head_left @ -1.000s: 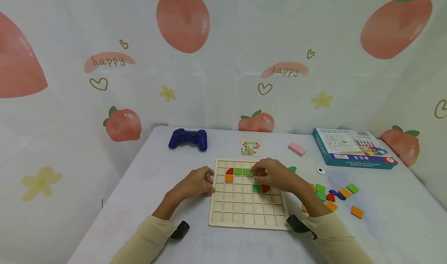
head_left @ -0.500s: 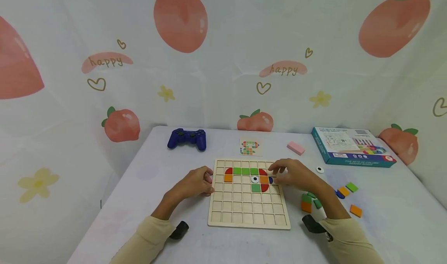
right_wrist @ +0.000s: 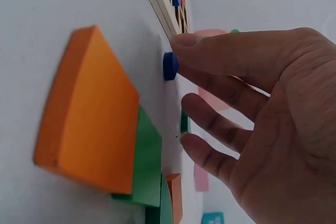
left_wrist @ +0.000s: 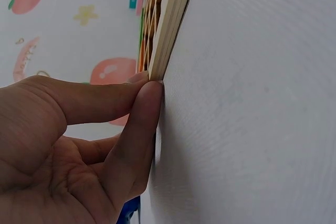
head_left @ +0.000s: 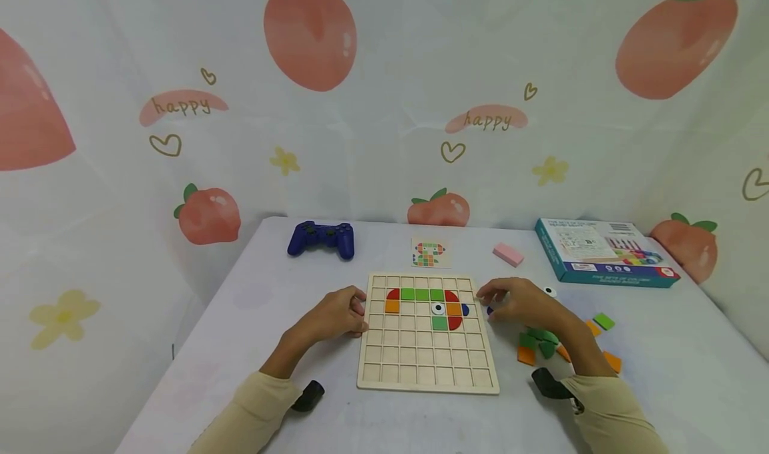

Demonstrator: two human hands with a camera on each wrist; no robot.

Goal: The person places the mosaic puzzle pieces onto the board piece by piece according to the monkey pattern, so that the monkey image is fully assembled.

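Note:
In the head view, a wooden grid board [head_left: 420,357] lies on the table with coloured tiles in its upper rows: red, green, orange, a white eye disc [head_left: 438,308] and a blue half-round piece [head_left: 465,310]. My left hand [head_left: 335,314] pinches the board's left edge; the left wrist view shows thumb and finger meeting there. My right hand [head_left: 519,302] hovers at the board's right side, fingers loosely bent. A small blue piece [right_wrist: 169,66] sits on the table by its thumb, apart from the board; the index fingertip is hidden behind the thumb.
Loose orange and green tiles [head_left: 527,355] lie to the right, partly under the right forearm. Behind the board are a pattern card [head_left: 429,254], a pink block [head_left: 508,254], another eye disc [head_left: 549,292], a game box [head_left: 607,254] and a blue game controller [head_left: 321,239].
My right hand has drawn away to the right from over the board, uncovering the eye disc, an orange tile and the blue half-round piece. The left hand stays at the left edge.

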